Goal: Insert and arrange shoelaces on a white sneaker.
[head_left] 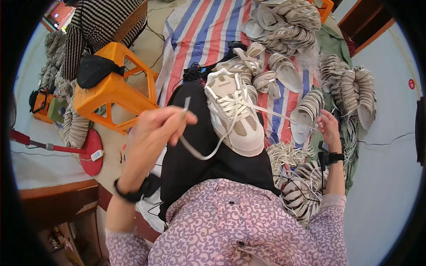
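A beige and white sneaker upper (235, 115) rests on my lap, its toe pointing toward me. A pale shoelace (213, 153) runs through some of its eyelets. Left of the upper, my left hand (162, 126) pinches one lace end, whose tip sticks up above the fingers; from there the lace hangs in a loop by the toe. On the other side, my right hand (328, 126) is closed on the other length of lace, pulled taut from the eyelets out to the right. Both wrists wear black bands.
A striped plastic sheet (213, 26) covers the floor ahead. On it lie stacked shoe uppers (284, 26), a nearer stack (306, 111) and a heap of laces (288, 155). More uppers (341, 84) lie by the right wall. An orange stool (113, 95) holds a black cloth item (97, 71).
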A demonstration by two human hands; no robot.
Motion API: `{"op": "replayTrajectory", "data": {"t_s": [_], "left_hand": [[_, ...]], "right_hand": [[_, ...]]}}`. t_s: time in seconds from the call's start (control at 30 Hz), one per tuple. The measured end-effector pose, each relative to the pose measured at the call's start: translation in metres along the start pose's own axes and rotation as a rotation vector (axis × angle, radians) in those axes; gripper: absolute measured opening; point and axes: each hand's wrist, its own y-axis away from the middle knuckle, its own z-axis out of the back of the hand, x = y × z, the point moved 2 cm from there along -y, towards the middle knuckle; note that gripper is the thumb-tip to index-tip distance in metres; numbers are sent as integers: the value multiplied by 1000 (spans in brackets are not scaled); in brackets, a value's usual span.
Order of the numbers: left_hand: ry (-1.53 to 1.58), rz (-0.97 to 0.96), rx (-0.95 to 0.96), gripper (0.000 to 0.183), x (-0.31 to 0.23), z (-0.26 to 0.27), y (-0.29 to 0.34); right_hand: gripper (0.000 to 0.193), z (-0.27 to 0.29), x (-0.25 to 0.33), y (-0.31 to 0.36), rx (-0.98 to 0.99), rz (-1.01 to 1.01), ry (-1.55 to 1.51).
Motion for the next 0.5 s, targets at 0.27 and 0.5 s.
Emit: {"op": "replayTrajectory", "data": {"t_s": [0.27, 0.5], "left_hand": [[-29, -103, 24, 31, 91, -35, -82], [-152, -77, -53, 29, 92, -37, -91]], "right_hand": [[11, -101, 2, 21, 147, 1, 206], [11, -157, 15, 23, 290, 31, 9]]}}
